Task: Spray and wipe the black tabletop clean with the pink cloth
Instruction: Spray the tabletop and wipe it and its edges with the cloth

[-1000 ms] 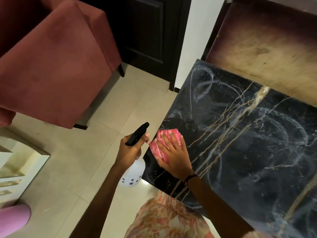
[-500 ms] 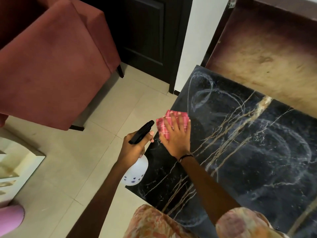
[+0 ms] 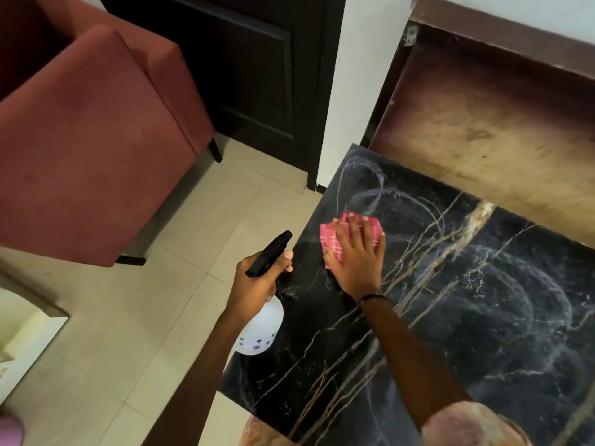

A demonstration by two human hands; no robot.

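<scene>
Wiping near the far-left corner of the black worktop [image 3: 483, 317], with the right hand [image 3: 355, 255] spread flat, fingers splayed wide, pressing the pink cloth [image 3: 331, 238] against the stone. Best done with even palm pressure and overlapping passes, carrying each stroke through the whitish curved streaks beyond the cloth and out to the left edge, so no wet arcs dry in place. Worth keeping the cloth folded under the palm, not bunched at the fingertips. Cloth lying flat, folded roughly rectangular, long axis running left to right across the fingers, which point toward the far corner. Left hand [image 3: 254, 281] wrapped around the neck of the spray bottle [image 3: 260, 333], held just off the worktop's left edge above the floor [image 3: 145, 333]; black nozzle aimed up and to the right, toward the cloth, white body hanging below the fist.
</scene>
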